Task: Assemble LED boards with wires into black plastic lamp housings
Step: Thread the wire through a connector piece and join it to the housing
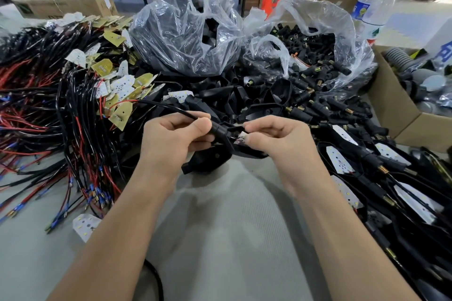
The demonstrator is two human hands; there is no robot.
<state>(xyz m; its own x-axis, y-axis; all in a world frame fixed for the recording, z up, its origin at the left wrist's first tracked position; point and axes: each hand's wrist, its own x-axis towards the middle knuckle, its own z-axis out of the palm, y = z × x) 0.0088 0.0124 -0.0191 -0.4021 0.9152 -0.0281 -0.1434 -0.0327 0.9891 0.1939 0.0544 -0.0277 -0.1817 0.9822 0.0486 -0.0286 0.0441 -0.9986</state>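
Gripping black lamp housing (208, 161) w/ both hands, mid-view, just above gray surface (29, 264). L hand (171, 139) closed: fingers + thumb curled round black wire (166, 107) and its rubber sleeve (218, 127) at housing's top edge. R hand (276, 139) closed too: pinching small white LED board (242, 135) btw thumb and forefinger, right at housing's mouth; can't tell how far it's seated. Wire trailing up-left from housing into big heap of wired LED boards (73, 95), red + black leads, left of housing. Just behind housing: loose empty housings (244, 98) in a pile. Further behind: clear plastic bag (171, 19) of more black shells. Behind-right of housing: second clear bag (342, 32) w/ black bullet connectors spilling out. Right of housing: stack of assembled lamps (391, 173), white boards face-up in black shells. Far right of housing: open cardboard box (391, 115) w/ gray parts. Behind-right, well apart from housing: water bottle (374, 7), red cap. Below-left of housing: one stray LED board (85, 225), flat on surface.
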